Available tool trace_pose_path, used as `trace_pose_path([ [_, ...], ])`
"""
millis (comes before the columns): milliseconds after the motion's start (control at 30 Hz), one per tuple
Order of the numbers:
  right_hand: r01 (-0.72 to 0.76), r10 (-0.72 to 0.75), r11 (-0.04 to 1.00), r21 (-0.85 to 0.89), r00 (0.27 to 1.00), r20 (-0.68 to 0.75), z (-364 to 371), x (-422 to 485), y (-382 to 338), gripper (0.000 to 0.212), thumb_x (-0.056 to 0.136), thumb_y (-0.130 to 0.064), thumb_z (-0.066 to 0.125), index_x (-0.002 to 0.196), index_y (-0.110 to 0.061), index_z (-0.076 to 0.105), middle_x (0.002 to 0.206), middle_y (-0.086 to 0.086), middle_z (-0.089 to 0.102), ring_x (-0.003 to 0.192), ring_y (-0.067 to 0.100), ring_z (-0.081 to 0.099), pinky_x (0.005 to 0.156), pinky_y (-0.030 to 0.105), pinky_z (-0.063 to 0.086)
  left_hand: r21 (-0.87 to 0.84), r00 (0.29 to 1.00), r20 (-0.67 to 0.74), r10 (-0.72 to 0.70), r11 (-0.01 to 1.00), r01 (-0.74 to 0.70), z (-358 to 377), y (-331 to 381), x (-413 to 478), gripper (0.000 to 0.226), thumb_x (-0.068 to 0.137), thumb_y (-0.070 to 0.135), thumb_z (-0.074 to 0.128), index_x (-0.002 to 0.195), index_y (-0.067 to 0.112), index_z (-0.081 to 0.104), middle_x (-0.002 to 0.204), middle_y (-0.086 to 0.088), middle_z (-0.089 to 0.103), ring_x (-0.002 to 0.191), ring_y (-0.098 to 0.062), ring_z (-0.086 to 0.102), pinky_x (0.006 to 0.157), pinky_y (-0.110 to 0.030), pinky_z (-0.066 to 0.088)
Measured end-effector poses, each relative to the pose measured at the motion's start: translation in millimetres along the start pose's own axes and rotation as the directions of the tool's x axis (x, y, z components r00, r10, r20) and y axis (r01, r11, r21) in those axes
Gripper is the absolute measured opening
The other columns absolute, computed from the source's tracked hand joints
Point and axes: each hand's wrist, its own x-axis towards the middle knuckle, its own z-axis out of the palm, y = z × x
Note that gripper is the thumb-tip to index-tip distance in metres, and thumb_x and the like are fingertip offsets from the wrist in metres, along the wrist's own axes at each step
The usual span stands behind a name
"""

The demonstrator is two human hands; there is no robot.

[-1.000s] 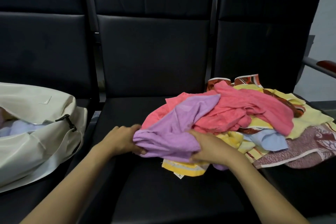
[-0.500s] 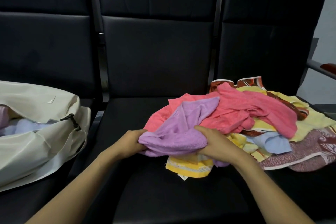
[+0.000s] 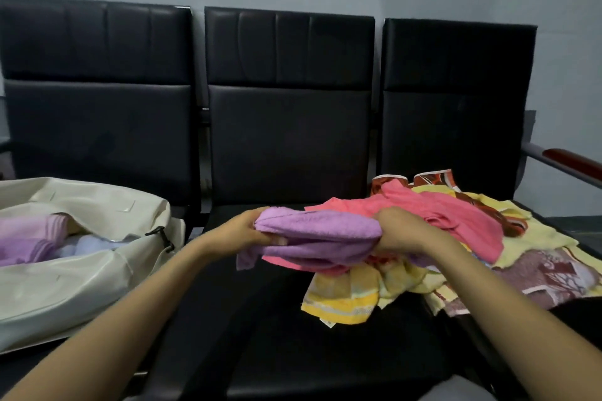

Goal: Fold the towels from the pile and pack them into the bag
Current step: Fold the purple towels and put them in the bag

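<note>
Purple towel (image 3: pixel 317 231) gripped by curled fingers (image 3: pixel 386 216) of left hand (image 3: pixel 242 231) and right hand (image 3: pixel 405 233).

Dim, soft indoor light, dark seats losing detail, wide-angle bending at edges, slight blur

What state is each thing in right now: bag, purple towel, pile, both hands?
bag: open, packed towels inside
purple towel: bunched, held between both hands
pile: loose, unfolded
left hand: grips the purple towel's left end
right hand: grips its right end
</note>
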Motion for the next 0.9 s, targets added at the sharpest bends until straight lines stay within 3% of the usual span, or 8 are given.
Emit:
trace_pose_path([
  [67, -0.034, 0.027, 0.995, 0.093, 0.997, 0.074, -17.2, -13.5, -5.4, 0.059, 0.038, -0.054, 0.086, 0.066, -0.009, 0.059, 0.06, 0.008, 0.05, 0.049, 0.004, 0.055, 0.065, 0.03, 0.04, 0.017, 1.0, -0.016, -0.017, 1.0, 0.017, -9.8, 14.5, -6.9, 0.051, 0.075, 0.016, 0.08, 0.121, 0.022, 0.059, 0.112, -0.006, 0.069, 0.102, -0.02, 0.066, 0.091, -0.039, 0.053],
  [133, 0.017, -0.017, 0.997, -0.08, 1.0, -0.001, -31.8, -18.0, -11.1, 0.027, 0.058, -0.036, 0.079, 0.069, -0.021, 0.06, 0.055, -0.002, 0.054, 0.049, 0.007, 0.053, 0.056, 0.027, 0.042, 0.206, 0.997, -0.071, -0.044, 0.977, 0.057, -21.1, 30.6, -9.8, 0.054, 0.067, 0.037, 0.078, 0.117, 0.028, 0.06, 0.107, -0.003, 0.07, 0.1, -0.025, 0.066, 0.091, -0.048, 0.053],
  [200, 0.017, -0.039, 0.964, -0.266, 0.996, -0.078, -52.1, -24.2, -20.8, 0.013, 0.067, -0.027, 0.07, 0.078, -0.023, 0.062, 0.063, -0.004, 0.061, 0.059, 0.014, 0.056, 0.055, 0.025, 0.044, 0.49, 0.992, -0.101, -0.074, 0.864, 0.114, -32.9, 51.5, -8.4, 0.049, 0.068, 0.049, 0.071, 0.113, 0.03, 0.063, 0.102, 0.002, 0.071, 0.093, -0.019, 0.066, 0.086, -0.036, 0.054],
  [300, -0.054, 0.012, 0.94, -0.337, 0.992, -0.125, -85.4, -33.0, -37.5, 0.017, 0.07, -0.022, 0.069, 0.086, -0.017, 0.071, 0.07, -0.002, 0.067, 0.061, 0.015, 0.059, 0.054, 0.024, 0.044, 0.669, 0.968, -0.221, -0.122, 0.703, 0.241, -45.2, 93.6, -7.1, 0.038, 0.08, 0.045, 0.072, 0.102, 0.014, 0.068, 0.084, -0.003, 0.066, 0.07, -0.016, 0.059, 0.062, -0.023, 0.047],
  [367, -0.07, 0.052, 0.959, -0.273, 0.996, -0.076, -105.0, -35.1, -41.8, 0.012, 0.067, -0.023, 0.073, 0.074, -0.013, 0.073, 0.063, -0.001, 0.071, 0.056, 0.012, 0.064, 0.049, 0.024, 0.049, 0.701, 0.952, -0.269, -0.143, 0.649, 0.295, -54.0, 115.4, -8.4, 0.039, 0.079, 0.047, 0.072, 0.098, 0.013, 0.069, 0.082, -0.004, 0.063, 0.073, -0.019, 0.058, 0.061, -0.025, 0.043],
  [567, 0.12, -0.117, 0.983, 0.138, 0.993, -0.031, -121.7, -23.0, -27.0, 0.019, 0.065, -0.027, 0.08, 0.067, -0.011, 0.069, 0.061, -0.004, 0.063, 0.058, 0.013, 0.058, 0.057, 0.027, 0.047, 0.527, 0.942, -0.277, -0.191, 0.789, 0.315, -76.6, 122.8, -14.1, 0.02, 0.077, 0.044, 0.074, 0.081, 0.026, 0.066, 0.076, 0.003, 0.067, 0.065, -0.013, 0.065, 0.049, -0.018, 0.049],
  [700, 0.11, -0.12, 0.981, 0.158, 0.991, 0.055, -113.3, -16.7, -25.7, 0.028, 0.066, -0.03, 0.082, 0.086, -0.012, 0.073, 0.08, 0.003, 0.072, 0.069, 0.015, 0.063, 0.064, 0.029, 0.052, 0.528, 0.95, -0.207, -0.235, 0.791, 0.311, -77.1, 114.2, -13.6, 0.024, 0.078, 0.049, 0.071, 0.093, 0.03, 0.068, 0.096, 0.008, 0.07, 0.09, -0.012, 0.065, 0.082, -0.028, 0.054],
  [900, -0.075, 0.066, 0.997, 0.021, 0.961, 0.269, -118.9, -11.2, -33.6, 0.038, 0.071, -0.036, 0.082, 0.096, -0.008, 0.071, 0.09, 0.009, 0.074, 0.076, 0.025, 0.069, 0.068, 0.029, 0.056, 0.698, 0.885, -0.123, -0.45, 0.595, 0.399, -80.5, 121.0, -10.0, 0.022, 0.087, 0.034, 0.059, 0.094, 0.015, 0.068, 0.093, -0.002, 0.07, 0.078, -0.015, 0.065, 0.075, -0.025, 0.054],
])
